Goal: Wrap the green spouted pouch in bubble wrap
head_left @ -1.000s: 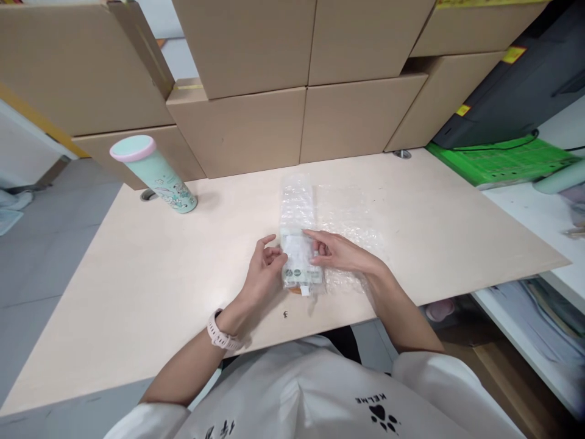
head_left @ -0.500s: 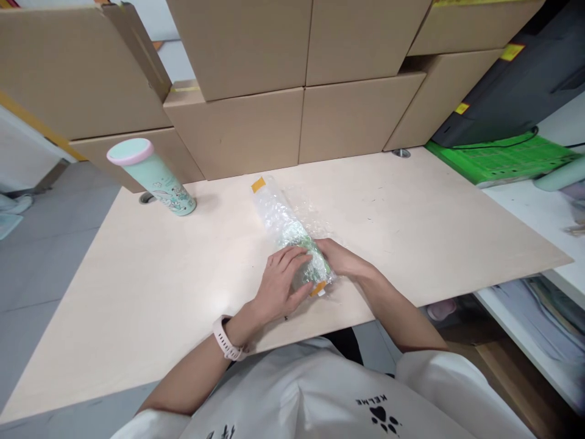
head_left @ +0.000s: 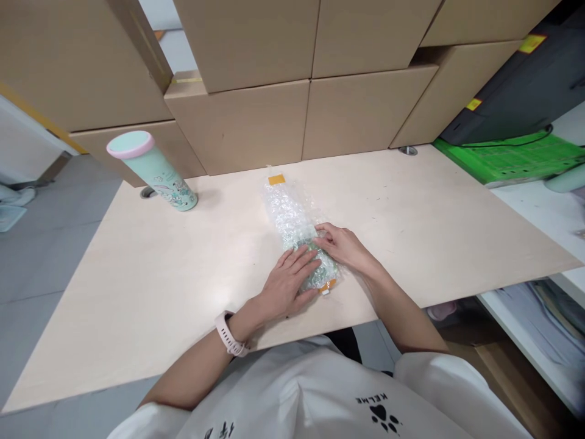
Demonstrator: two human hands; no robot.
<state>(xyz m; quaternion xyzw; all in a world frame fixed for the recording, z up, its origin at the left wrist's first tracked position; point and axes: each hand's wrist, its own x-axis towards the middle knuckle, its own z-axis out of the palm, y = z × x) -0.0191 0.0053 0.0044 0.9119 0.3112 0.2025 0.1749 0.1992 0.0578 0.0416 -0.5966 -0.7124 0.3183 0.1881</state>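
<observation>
A long bubble-wrap parcel point(head_left: 291, 210) lies on the wooden table in front of me, with orange tape point(head_left: 276, 179) at its far end and more at its near end. Something green and white shows through the near half; I cannot make out what it is. My left hand point(head_left: 292, 280) rests flat across that near half, fingers stretched out. At the parcel's right edge, my right hand point(head_left: 340, 245) has its thumb and fingers closed on the bubble wrap, near the middle of the parcel.
A mint tumbler with a pink-rimmed lid point(head_left: 158, 174) stands at the table's far left. Cardboard boxes point(head_left: 256, 131) are stacked along the back edge. To the right are a green plastic crate point(head_left: 512, 160) and a dark case point(head_left: 507, 85). The table point(head_left: 173, 286) has a front edge close to my body.
My right hand has shifted from beneath the parcel's right side to on top of its edge. The left hand has flattened onto the wrap, and the parcel's far end has swung slightly right.
</observation>
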